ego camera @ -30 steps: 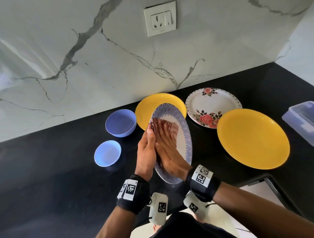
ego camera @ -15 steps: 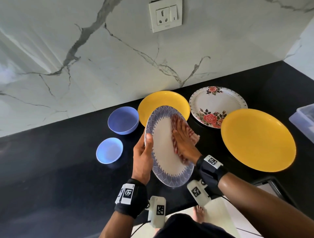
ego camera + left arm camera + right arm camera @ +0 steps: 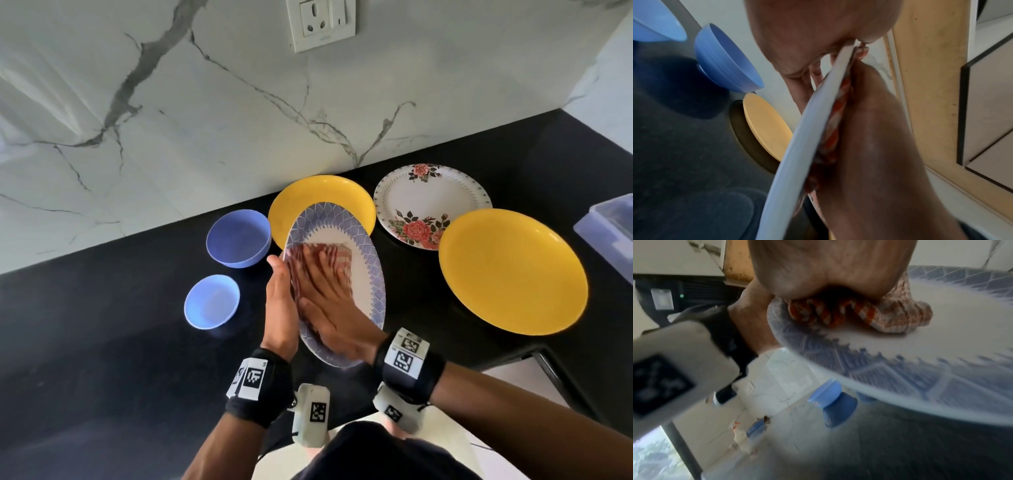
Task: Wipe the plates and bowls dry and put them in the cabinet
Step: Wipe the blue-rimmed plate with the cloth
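Observation:
I hold a white plate with a blue patterned rim (image 3: 364, 274) tilted on edge above the black counter (image 3: 102, 342). My left hand (image 3: 279, 277) grips its left rim, thumb on the face and fingers behind. My right hand (image 3: 325, 277) lies flat and presses a red-and-white checked cloth (image 3: 337, 251) against the plate's face. The left wrist view shows the plate's rim (image 3: 812, 129) edge-on with the cloth (image 3: 836, 126) behind it. In the right wrist view the cloth (image 3: 890, 318) is bunched under my palm on the plate (image 3: 920, 361).
On the counter stand two blue bowls (image 3: 238, 236) (image 3: 210, 301), two yellow plates (image 3: 322, 193) (image 3: 510, 270) and a floral plate (image 3: 431, 202). A clear plastic box (image 3: 609, 226) sits at the far right. A marble wall with a socket (image 3: 320, 24) rises behind.
My right hand has swept the cloth from the plate's right side back across to its upper left, beside my left thumb. The left hand keeps its grip on the rim.

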A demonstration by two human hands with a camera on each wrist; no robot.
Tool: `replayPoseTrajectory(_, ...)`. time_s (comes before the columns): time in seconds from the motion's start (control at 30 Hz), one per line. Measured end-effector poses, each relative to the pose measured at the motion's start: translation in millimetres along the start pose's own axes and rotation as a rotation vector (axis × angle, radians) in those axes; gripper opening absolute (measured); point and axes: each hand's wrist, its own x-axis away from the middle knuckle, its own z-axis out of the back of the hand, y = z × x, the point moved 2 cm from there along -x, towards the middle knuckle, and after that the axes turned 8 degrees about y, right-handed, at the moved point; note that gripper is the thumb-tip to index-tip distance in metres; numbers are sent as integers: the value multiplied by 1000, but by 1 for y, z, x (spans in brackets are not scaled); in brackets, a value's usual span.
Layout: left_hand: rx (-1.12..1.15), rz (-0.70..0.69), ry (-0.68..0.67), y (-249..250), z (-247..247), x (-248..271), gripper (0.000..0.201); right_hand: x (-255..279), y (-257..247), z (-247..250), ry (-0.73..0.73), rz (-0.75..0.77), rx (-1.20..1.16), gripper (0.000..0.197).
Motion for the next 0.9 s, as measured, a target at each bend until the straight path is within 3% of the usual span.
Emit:
replayPoseTrajectory(0.13,-39,-52,-23,0,0,-2,50,-30,-6,12,93,9,2,59)
replayPoseTrajectory(0.33,-35,-55,-14,-7,10,4,36,-61,43,18,150,-144,7,57)
replayPoseTrajectory(0.5,-29,-77,10,-10,16,5,34,-32,110,15,61,-319,120,65)
replayPoseTrajectory(0.6,-34,-83,32,-12,17,4,37,5,123,11,-25,-176,180,56)
replayPoseTrajectory(0.73,-18,-103,87,-16,15,2,39,41,112,6,-178,-210,227,77)
replayPoseTrajectory(0.8,3,-102,116,-15,12,2,40,55,98,6,-277,-242,173,55)
replayPoseTrajectory(0.9,61,-74,131,-11,5,1,40,69,76,5,-277,-159,79,53)
